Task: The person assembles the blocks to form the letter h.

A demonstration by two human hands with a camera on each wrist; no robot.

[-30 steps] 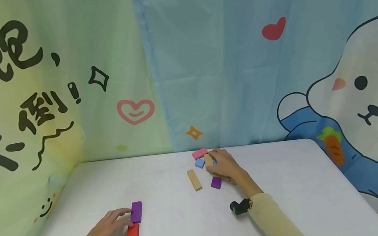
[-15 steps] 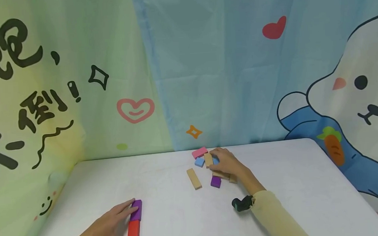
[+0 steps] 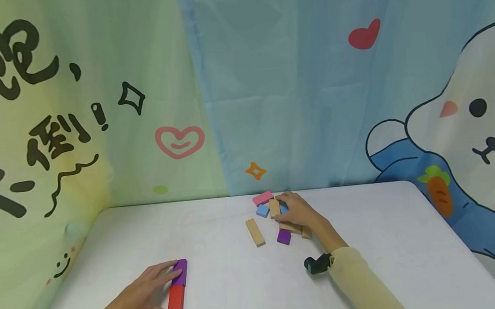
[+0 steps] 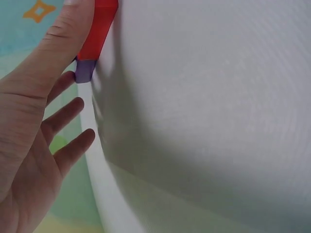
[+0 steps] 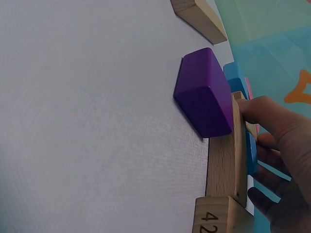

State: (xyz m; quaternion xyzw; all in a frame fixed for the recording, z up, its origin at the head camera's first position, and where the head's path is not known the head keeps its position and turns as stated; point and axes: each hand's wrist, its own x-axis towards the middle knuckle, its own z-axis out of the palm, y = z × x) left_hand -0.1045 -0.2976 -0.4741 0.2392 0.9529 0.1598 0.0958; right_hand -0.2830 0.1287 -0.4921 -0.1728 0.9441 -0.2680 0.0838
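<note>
On the near left of the white table, a purple block [image 3: 179, 272] and a red block [image 3: 176, 301] lie end to end. My left hand [image 3: 138, 296] spans this pair, index finger at the purple block's far end and thumb at the red one's near end. Its other fingers stay spread in the left wrist view. Further away, my right hand [image 3: 299, 212] pinches a plain wooden block [image 3: 275, 208] between thumb and index finger. A light blue block [image 5: 250, 153] shows behind, partly hidden by that hand.
Around the right hand lie a pink block [image 3: 262, 198], another blue block [image 3: 263, 211], a purple block [image 3: 284, 237] and a long wooden block [image 3: 291, 227]. A wooden block marked with digits [image 5: 218, 218] adjoins it. One more wooden block [image 3: 255, 232] lies apart, leftward. A printed curtain [image 3: 269, 100] hangs behind.
My left fingers have reached from the blocks' left side round to the purple block's far end, and the red block lines up straighter with it. The right hand stays at the wooden block.
</note>
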